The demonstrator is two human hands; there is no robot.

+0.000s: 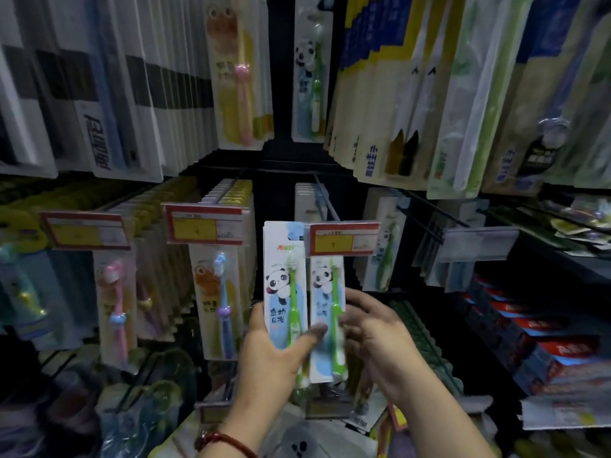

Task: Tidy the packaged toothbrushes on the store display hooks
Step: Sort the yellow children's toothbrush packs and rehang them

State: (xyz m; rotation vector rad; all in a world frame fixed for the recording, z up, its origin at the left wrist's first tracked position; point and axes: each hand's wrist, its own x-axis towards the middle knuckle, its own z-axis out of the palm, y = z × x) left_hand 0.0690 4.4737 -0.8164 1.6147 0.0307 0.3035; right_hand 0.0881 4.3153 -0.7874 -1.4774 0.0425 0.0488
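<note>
Panda-print toothbrush pack with a green brush [285, 292] stands upright in my left hand [274, 358], in front of the middle row of the display and just left of the red-and-yellow price tag [344, 240]. My fingers wrap behind its lower half and my thumb lies across the front, holding it firmly. Just beside it, edge to edge, a second matching panda pack [325, 312] hangs below that tag from a thin dark metal hook [325, 201]. My right hand [373, 345] grips the second pack's right edge, fingers curled onto its front. More packs hang further back on the same hook. To the left hangs a white card pack with a blue-and-purple brush [222, 302]. A red cord bracelet [228, 439] circles my left wrist.
</note>
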